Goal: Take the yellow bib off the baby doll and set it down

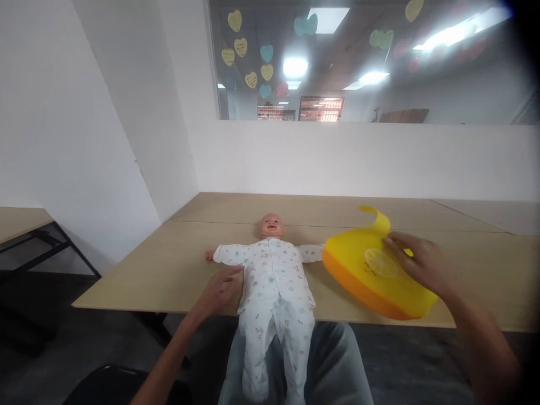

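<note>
A baby doll [273, 281] in a white printed sleepsuit lies on its back on the wooden table [169, 259], arms spread, its legs hanging over the near edge onto my lap. My left hand [217, 292] rests on the table against the doll's side, fingers apart, holding nothing. To the right, a yellow and orange silicone bib [371, 270] lies on the table with its neck strap curling up. My right hand [415, 261] lies on top of the bib, fingers on its yellow face.
White walls enclose the table at the back and left. A window above shows paper hearts and ceiling lights. A second table [21, 222] stands at far left. A dark chair [105, 385] sits below, beside my knees in grey trousers.
</note>
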